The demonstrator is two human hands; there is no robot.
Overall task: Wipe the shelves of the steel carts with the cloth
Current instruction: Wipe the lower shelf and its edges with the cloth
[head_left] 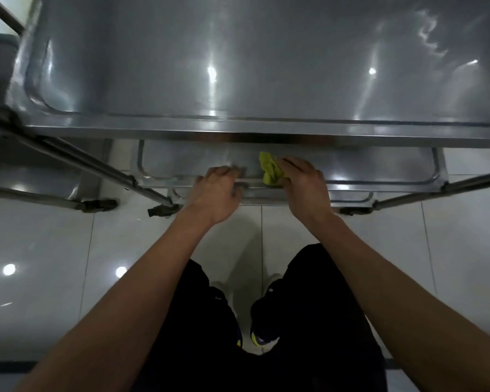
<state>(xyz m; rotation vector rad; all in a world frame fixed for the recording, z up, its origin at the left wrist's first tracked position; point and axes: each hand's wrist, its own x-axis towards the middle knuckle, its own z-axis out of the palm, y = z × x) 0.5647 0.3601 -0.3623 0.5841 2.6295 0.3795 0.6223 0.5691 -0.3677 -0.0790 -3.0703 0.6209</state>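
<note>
Right-hand fingers (290,163): curled closed around a bunched yellow-green cloth (270,168), soft and crumpled, a tuft sticking out past the fingertips. Cloth pressed on the near rim of the middle shelf (351,165), roughly midway along that front edge.

Left-hand fingers (227,172): bent over the same front rim, gripping it just beside the cloth, thumb underneath on the near side. Fingertips partly blurred.

Right hand (303,185): palm down, knuckles up, wrist angled inward. Left hand (215,193): palm down, wrist roughly straight. Both forearms bare, extended forward and down, converging toward the shelf edge.

Middle shelf: brushed steel tray, raised lip, rounded corners, dull reflections. Only its near strip is visible; the rest is hidden beneath the top shelf (266,66), a wide polished steel tray with rounded inner corners and bright light spots. A lower shelf (348,197) edge shows below the hands.

Cart frame: round steel tubes (96,165) at the left and right corners, dark casters (161,210) at the base.

Floor (54,250): glossy white tiles, thin dark joints. Person in black trousers, dark shoes with yellow accents.
</note>
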